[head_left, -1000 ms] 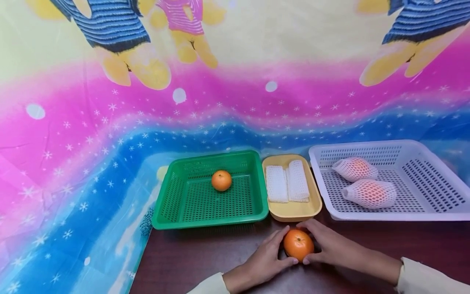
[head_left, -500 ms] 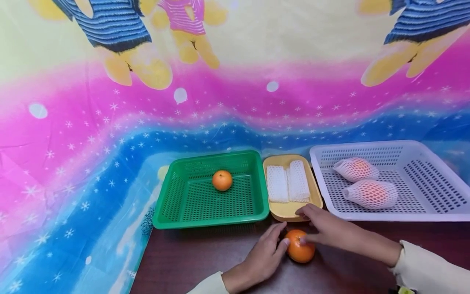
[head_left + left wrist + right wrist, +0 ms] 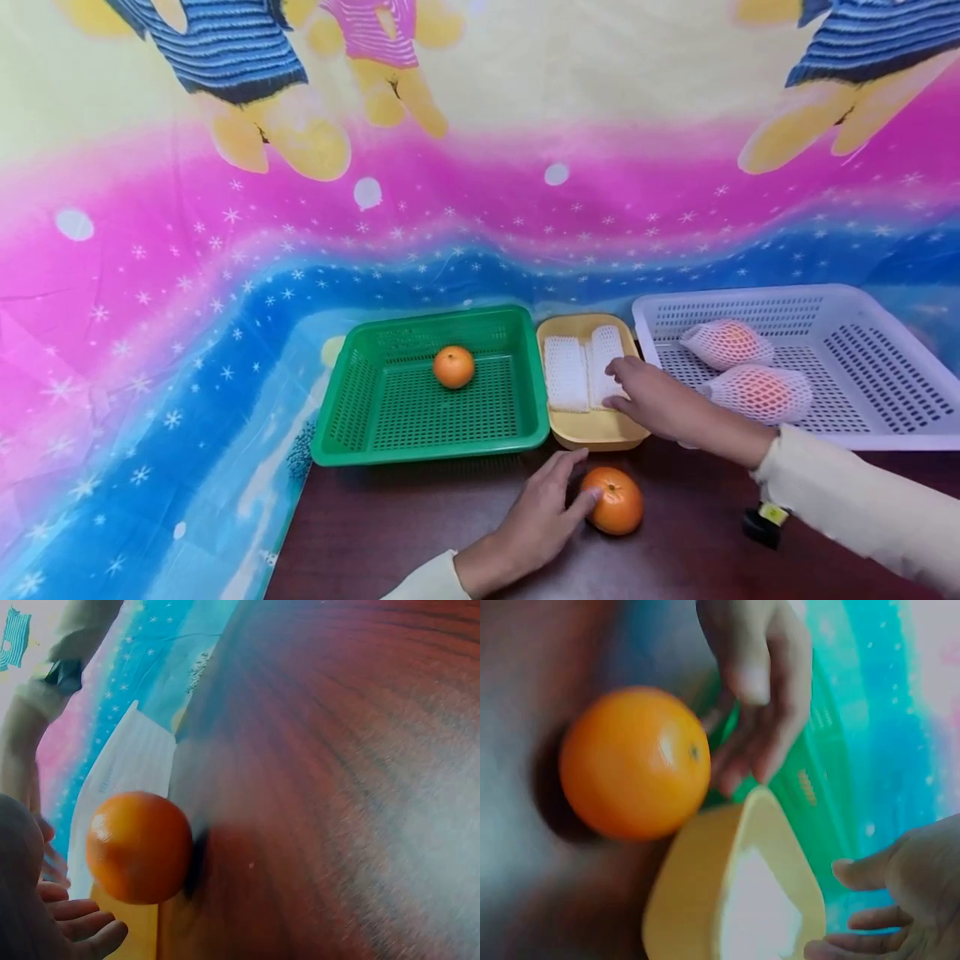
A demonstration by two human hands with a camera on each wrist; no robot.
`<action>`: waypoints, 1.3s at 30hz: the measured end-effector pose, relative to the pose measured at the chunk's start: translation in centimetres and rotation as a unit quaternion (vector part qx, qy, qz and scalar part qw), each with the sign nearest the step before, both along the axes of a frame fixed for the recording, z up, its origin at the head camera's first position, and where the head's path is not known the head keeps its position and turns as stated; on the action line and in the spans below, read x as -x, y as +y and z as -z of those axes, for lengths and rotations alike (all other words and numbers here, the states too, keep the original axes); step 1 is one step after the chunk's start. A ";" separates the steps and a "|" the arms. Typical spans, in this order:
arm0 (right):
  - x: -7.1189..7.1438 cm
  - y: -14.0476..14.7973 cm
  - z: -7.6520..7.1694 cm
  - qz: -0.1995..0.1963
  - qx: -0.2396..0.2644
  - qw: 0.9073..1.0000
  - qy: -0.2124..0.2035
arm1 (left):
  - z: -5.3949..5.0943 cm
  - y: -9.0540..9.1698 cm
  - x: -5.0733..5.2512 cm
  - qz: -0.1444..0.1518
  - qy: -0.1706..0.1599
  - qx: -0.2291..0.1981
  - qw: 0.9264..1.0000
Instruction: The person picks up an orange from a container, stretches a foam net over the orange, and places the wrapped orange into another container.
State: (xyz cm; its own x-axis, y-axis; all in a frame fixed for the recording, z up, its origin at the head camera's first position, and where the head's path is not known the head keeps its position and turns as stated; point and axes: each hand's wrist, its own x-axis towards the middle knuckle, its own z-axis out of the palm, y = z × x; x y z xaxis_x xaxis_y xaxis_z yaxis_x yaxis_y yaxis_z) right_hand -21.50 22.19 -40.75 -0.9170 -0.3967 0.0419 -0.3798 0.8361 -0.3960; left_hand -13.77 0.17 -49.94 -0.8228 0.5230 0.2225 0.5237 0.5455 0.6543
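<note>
An orange [image 3: 613, 501] rests on the dark wood table in front of the yellow tray. My left hand [image 3: 536, 521] stays at its left side, fingers relaxed, the thumb by the peel; whether it touches I cannot tell. Over the right part of the yellow tray [image 3: 592, 433] reaches my right hand [image 3: 660, 400], fingers spread and holding nothing. Beneath its fingertips lies a white foam net sleeve [image 3: 606, 354], and a second foam net sleeve [image 3: 566, 375] lies to the left of it. In the right wrist view the right hand [image 3: 907, 900] hovers beside the tray's rim.
On the left a green basket [image 3: 431, 454] contains one orange [image 3: 453, 367]. A pale lilac basket [image 3: 862, 442] at right holds two net-wrapped fruits [image 3: 761, 394], partly behind my right forearm. A printed cloth [image 3: 480, 208] hangs behind the containers.
My right hand has let go of the orange and moved up and away to the yellow tray. The left hand has loosened slightly but remains beside the orange.
</note>
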 end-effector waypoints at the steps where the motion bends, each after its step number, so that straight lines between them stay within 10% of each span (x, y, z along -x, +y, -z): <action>1: 0.7 -0.1 0.0 0.006 -0.014 1.000 0.000 | 0.1 0.0 -0.1 0.004 -0.008 0.002 1.000; 16: 9.6 -2.2 0.7 0.054 -0.168 0.975 -0.137 | 1.7 0.8 -0.7 0.025 0.014 0.024 0.999; 39: 11.5 -1.6 2.0 0.149 -0.048 0.974 -0.161 | 2.2 1.1 -0.8 0.023 -0.003 -0.002 1.000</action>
